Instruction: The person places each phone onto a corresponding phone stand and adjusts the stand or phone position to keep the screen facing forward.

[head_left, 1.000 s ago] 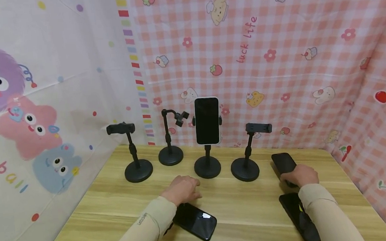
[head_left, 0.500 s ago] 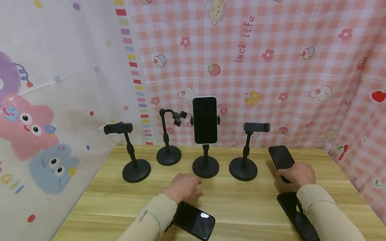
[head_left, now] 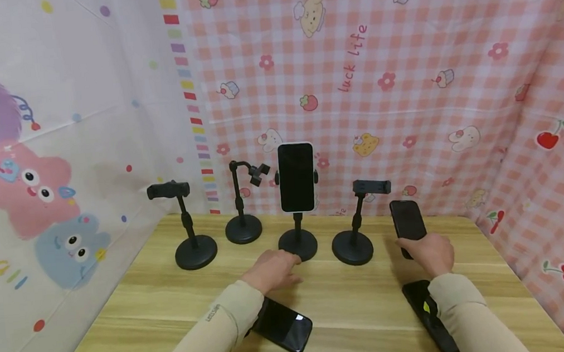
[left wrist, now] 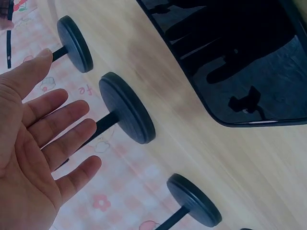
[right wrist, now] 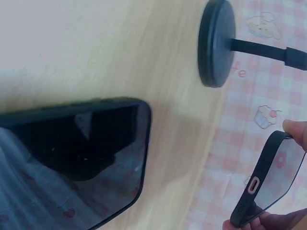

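My right hand [head_left: 433, 253] grips a black smartphone [head_left: 409, 218] by its lower part, thumb on one side and fingers on the other. In the right wrist view the charging-port end of this phone [right wrist: 253, 185] shows between thumb and fingers, its glossy screen tilted up. My left hand [head_left: 272, 271] hovers over the table, fingers apart and slightly bent, holding nothing; the left wrist view shows its bare palm [left wrist: 29, 143]. Just ahead of it is the round base of a black phone stand [head_left: 298, 246], whose clamp carries a white-edged phone [head_left: 297, 177] upright.
Beneath the left wrist lies a dark phone [head_left: 284, 327]; another phone [head_left: 425, 313] lies partly under the right sleeve. Black stands with bare clamps stand at far left [head_left: 195, 253], left of centre [head_left: 243, 229] and right of centre [head_left: 353, 249]. Patterned cloth [head_left: 406, 103] hangs behind the wooden table.
My right hand has lifted its phone from the table, raising and tilting it more upright. My left hand has shifted slightly toward the middle stand's base.
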Motion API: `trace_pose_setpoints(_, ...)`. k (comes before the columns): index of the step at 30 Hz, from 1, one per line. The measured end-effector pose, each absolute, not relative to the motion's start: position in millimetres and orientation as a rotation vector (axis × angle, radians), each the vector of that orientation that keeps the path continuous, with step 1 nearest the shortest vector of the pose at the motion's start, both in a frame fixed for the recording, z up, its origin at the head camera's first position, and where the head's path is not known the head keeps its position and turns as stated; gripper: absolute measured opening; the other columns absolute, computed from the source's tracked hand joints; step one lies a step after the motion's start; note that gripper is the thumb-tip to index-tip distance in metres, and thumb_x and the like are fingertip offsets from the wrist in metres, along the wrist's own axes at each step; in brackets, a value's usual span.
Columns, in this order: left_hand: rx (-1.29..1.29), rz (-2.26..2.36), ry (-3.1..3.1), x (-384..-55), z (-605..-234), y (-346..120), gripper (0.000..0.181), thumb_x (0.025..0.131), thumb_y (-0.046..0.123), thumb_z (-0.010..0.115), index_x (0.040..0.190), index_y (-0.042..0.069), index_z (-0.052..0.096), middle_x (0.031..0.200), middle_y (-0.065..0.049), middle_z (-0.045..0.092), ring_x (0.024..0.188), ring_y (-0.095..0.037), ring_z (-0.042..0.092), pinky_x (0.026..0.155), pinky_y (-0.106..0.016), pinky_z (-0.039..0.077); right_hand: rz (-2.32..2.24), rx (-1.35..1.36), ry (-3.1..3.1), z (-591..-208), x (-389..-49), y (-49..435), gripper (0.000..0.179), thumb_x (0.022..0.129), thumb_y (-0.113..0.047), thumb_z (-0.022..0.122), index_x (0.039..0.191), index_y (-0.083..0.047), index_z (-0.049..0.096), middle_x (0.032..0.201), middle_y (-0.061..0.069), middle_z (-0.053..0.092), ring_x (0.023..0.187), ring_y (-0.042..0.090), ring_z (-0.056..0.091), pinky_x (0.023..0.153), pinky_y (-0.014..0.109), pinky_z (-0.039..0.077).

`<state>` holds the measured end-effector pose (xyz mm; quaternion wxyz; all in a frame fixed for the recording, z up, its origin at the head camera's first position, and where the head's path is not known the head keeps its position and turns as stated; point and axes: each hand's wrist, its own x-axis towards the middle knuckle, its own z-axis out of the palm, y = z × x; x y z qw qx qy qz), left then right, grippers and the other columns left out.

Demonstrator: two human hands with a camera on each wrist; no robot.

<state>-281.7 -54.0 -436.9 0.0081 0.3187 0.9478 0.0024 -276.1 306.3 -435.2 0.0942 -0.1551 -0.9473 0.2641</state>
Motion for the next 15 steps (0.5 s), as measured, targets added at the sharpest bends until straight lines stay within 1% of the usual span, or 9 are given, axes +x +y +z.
trace_pose_setpoints(5,1.031,0.002,2.975,-283.7,-435.2,-49.8,0.035,0.090,0.041,0.073,0.111,0.013,0.072,0.097,0.000,0.073,0.088,-0.017,0.069,0.079,-0.037,0.054,0.831,-0.458,-2.754,-431.1,-270.7,303.3,0.059,0.080,-0.051,0.074,0.073,0.006,0.064,0.073,0.024,0.060,0.066,0.036,0.058,0.052,0.042,0.045)
trace_pose_setpoints(9,1.072,0.014,2.990,-284.6,-434.9,-48.2,0.030,0.090,0.040,0.074,0.104,0.014,0.073,0.092,0.000,0.073,0.085,-0.017,0.069,0.076,-0.038,0.054,0.862,-0.462,-2.721,-432.6,-263.0,300.3,0.056,0.079,-0.050,0.076,0.070,0.004,0.062,0.069,0.020,0.058,0.062,0.033,0.056,0.048,0.038,0.041)
trace_pose_setpoints(12,1.101,0.026,3.001,-285.3,-434.3,-46.8,0.026,0.089,0.039,0.074,0.100,0.015,0.072,0.090,-0.001,0.073,0.082,-0.018,0.069,0.075,-0.038,0.054,0.861,-0.484,-2.692,-432.9,-258.5,298.2,0.057,0.079,-0.049,0.077,0.073,0.006,0.062,0.071,0.022,0.058,0.063,0.034,0.056,0.048,0.039,0.041)
trace_pose_setpoints(15,1.081,0.027,3.004,-285.4,-432.7,-46.7,0.029,0.090,0.040,0.073,0.104,0.014,0.073,0.095,-0.002,0.073,0.085,-0.019,0.069,0.078,-0.038,0.054,0.870,-0.491,-2.663,-432.9,-256.7,294.9,0.063,0.079,-0.052,0.078,0.079,0.010,0.064,0.076,0.026,0.059,0.065,0.036,0.057,0.051,0.043,0.045)
